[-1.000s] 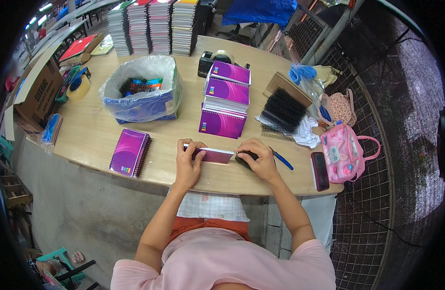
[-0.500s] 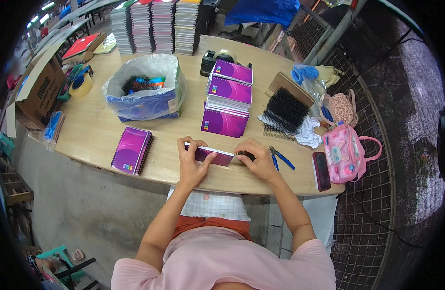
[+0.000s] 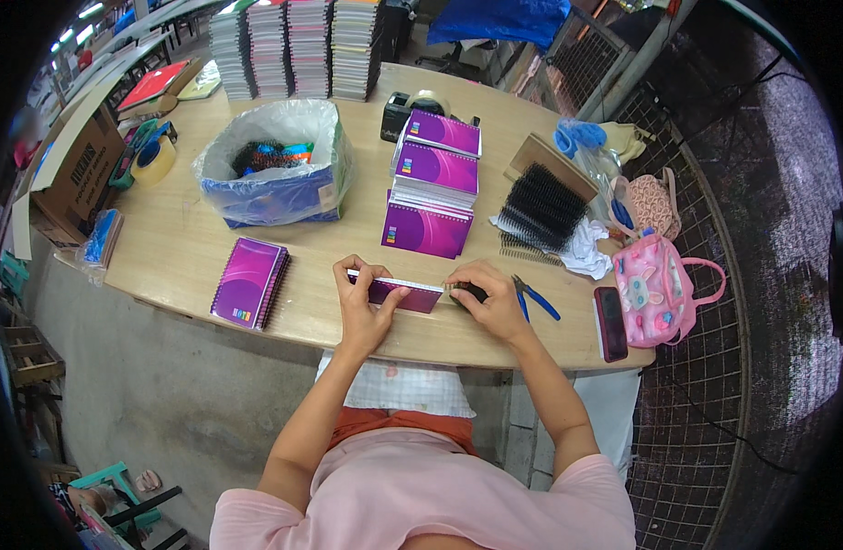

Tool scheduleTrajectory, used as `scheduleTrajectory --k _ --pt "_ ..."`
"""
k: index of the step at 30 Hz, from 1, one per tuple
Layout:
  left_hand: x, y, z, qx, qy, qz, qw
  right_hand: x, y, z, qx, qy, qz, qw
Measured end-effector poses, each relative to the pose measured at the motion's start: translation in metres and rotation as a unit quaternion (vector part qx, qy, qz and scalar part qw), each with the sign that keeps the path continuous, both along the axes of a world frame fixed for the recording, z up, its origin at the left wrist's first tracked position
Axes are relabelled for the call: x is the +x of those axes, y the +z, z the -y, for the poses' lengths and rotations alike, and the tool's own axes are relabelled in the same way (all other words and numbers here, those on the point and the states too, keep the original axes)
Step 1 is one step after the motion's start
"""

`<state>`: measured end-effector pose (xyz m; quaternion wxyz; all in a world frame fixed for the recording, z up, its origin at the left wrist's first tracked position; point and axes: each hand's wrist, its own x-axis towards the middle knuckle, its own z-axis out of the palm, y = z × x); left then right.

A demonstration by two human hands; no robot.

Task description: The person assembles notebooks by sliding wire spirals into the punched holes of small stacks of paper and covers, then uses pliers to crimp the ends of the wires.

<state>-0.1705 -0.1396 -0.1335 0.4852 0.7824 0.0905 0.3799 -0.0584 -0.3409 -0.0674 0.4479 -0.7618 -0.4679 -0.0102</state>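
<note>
My left hand (image 3: pixel 359 310) pinches a small purple notebook (image 3: pixel 416 299), held with its white page edge up, just above the table's near edge. At the notebook's right end, my right hand (image 3: pixel 491 301) is closed on a black spiral binding coil (image 3: pixel 468 293), partly hidden by the fingers. Beside that hand lie blue-handled pliers (image 3: pixel 537 299). Coiled purple notebooks (image 3: pixel 249 282) are stacked to the left. Farther back stand more purple notebooks (image 3: pixel 427 229) in a row of piles. Black binding coils (image 3: pixel 542 209) lie in a bunch at the right.
A plastic-lined blue box (image 3: pixel 275 203) holds coils at the left. Tall notebook stacks (image 3: pixel 284 55) and a tape dispenser (image 3: pixel 396 117) stand at the back. A phone (image 3: pixel 610 324) and pink bag (image 3: pixel 655 289) occupy the right edge; a cardboard box (image 3: pixel 78 179) stands far left.
Both hands stay nearly in place with the notebook and coil. My right fingers have shifted only slightly at the notebook's end.
</note>
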Motion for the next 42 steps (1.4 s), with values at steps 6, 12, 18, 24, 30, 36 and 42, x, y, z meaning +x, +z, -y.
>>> scheduleTrajectory --k 6,12,18,24,30,36,42 --pt "-0.001 0.003 0.001 -0.005 0.006 0.01 1.0 0.003 0.001 0.001 -0.01 0.053 -0.061 0.997" --pt "-0.004 0.003 0.002 -0.004 0.014 0.011 1.0 0.001 0.006 0.002 -0.063 0.063 -0.106 0.99" --pt "-0.004 0.005 0.006 -0.016 0.012 0.001 1.0 -0.009 0.009 -0.002 -0.085 0.036 -0.003 0.996" --pt "-0.002 -0.002 0.007 -0.006 0.011 -0.007 1.0 -0.016 0.009 -0.003 -0.163 -0.022 -0.036 0.986" --pt "0.0 -0.004 0.008 0.003 0.006 0.021 1.0 -0.031 0.015 -0.01 -0.14 -0.072 0.101 0.982" --pt "-0.012 -0.001 0.013 -0.012 -0.003 0.012 1.0 -0.047 0.01 -0.012 -0.089 -0.087 0.133 0.983" --pt "-0.019 0.001 0.02 0.0 -0.014 0.018 1.0 -0.056 0.004 -0.001 -0.124 -0.104 0.166 0.973"
